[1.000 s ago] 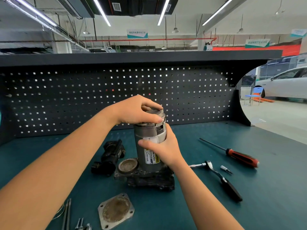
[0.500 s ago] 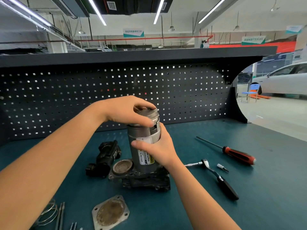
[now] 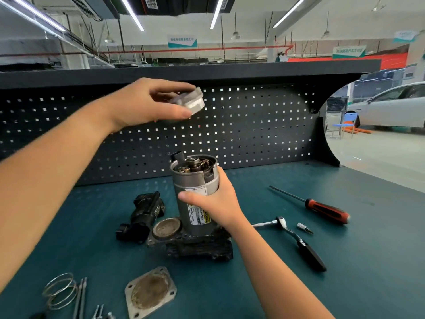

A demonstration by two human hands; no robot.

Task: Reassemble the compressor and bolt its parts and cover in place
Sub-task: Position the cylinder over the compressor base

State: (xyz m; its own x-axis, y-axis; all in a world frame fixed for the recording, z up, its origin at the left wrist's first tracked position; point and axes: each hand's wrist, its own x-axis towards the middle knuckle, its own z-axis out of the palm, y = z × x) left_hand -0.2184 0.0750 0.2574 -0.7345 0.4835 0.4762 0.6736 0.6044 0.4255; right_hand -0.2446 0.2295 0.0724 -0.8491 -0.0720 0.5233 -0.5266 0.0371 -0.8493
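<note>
The compressor's grey motor cylinder stands upright on its dark base block in the middle of the bench. Its top is uncovered, showing the shaft and brushes. My right hand grips the cylinder's side over the warning label. My left hand holds the round grey end cap in the air, well above and left of the cylinder. A square metal cover plate lies flat at the front. A black housing part lies left of the base.
A ratchet wrench, a small bit and a red-handled screwdriver lie to the right. A wire spring, long bolts and small screws lie at the front left. A perforated back panel closes the bench's far side.
My left hand has lifted the end cap off the cylinder's top and raised it up and to the left. My right hand has kept its grip on the cylinder.
</note>
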